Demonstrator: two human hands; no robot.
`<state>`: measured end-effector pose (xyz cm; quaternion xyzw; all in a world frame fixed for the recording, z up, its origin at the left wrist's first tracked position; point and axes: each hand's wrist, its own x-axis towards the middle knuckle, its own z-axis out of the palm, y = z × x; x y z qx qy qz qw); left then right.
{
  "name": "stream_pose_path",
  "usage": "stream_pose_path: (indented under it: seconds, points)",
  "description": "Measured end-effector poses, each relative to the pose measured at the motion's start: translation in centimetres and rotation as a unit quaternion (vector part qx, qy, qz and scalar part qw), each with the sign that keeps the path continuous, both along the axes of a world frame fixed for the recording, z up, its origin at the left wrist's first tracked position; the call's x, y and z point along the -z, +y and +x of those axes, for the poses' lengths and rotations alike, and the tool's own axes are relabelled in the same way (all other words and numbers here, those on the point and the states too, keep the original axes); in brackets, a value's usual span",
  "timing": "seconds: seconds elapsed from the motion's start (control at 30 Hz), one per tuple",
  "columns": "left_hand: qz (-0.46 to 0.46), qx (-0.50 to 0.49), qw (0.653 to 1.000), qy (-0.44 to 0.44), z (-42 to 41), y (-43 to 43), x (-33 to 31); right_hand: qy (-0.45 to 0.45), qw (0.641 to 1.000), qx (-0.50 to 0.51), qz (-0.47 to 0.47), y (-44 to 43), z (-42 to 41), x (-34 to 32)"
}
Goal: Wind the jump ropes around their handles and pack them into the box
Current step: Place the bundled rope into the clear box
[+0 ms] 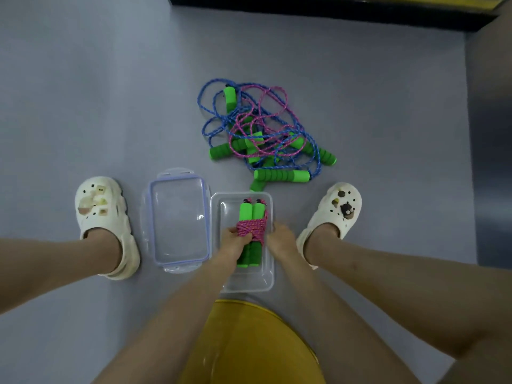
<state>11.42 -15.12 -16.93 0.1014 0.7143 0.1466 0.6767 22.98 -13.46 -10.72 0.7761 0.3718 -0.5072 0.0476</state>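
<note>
FLOOR-LEVEL PACKING, 1st rope: Your left hand (234,242) is curled round the wound bundle (253,217), fingers over the pink wraps at its mid-section. The bundle sits inside the clear box (243,284), low btwn the walls. Your right hand (281,239) is against the box's right wall, apart from the left w/ the bundle btwn them. Whether it grips the rim or only rests there can't be told.

Gripping on the wraps looks deliberate: that's where the cord would spring loose, so pinning it there prob. keeps the winding tight as the bundle settles. The right hand at the wall likely steadies the light box against sliding on the floor (110,106).

The lid (151,217) lies just beside the box on your left, out of the way but near for closing. The loose ropes (263,134), blue and pink w/ green handles, lie tangled just beyond the box's far end, so more winding is left.

Orientation: the 2 green handles lie side by side, long axis running away from you, parallel to the box's long side. Black cord-end caps point to the far wall and the plain butt ends toward you. The wraps cross that axis at roughly rt angles.
</note>
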Motion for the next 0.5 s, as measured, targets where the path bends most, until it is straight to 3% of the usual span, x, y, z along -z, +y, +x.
stream_pose_path:
  seconds: [0.17,0.3,0.5]
  points:
    - [0.019,0.019,0.999,0.031,0.7,0.2,2.1,-0.034,0.999,0.027,0.03,-0.1,-0.4,0.6]
    - [0.051,0.208,0.964,0.157,0.7,0.3,2.6,-0.023,0.997,0.072,0.018,0.1,-0.3,1.6]
    - [0.031,0.263,0.951,0.156,1.3,1.6,1.1,0.018,0.997,0.07,-0.014,-0.3,-0.5,1.9]
